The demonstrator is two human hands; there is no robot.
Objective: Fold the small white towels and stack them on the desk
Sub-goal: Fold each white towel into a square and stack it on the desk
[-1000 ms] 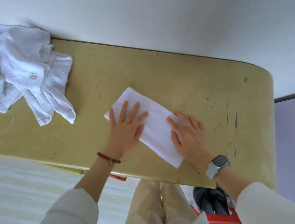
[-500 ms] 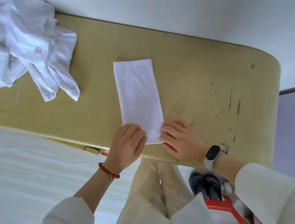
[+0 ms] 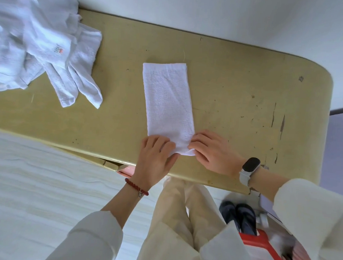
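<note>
The near end of a folded white towel [image 3: 168, 106] is pinched by left hand [image 3: 155, 158] and right hand [image 3: 213, 151]; unfolded towels [image 3: 42, 45] are heaped at ten o'clock on the desk [image 3: 237, 93].

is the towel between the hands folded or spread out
Folded: the towel lies as a narrow strip with doubled layers at its far edge, both hands pinching its near end.

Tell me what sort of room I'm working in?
Probably a bedroom or hotel room: a worn yellow desk against a white wall, and what looks like a white-sheeted bed beside it.
</note>
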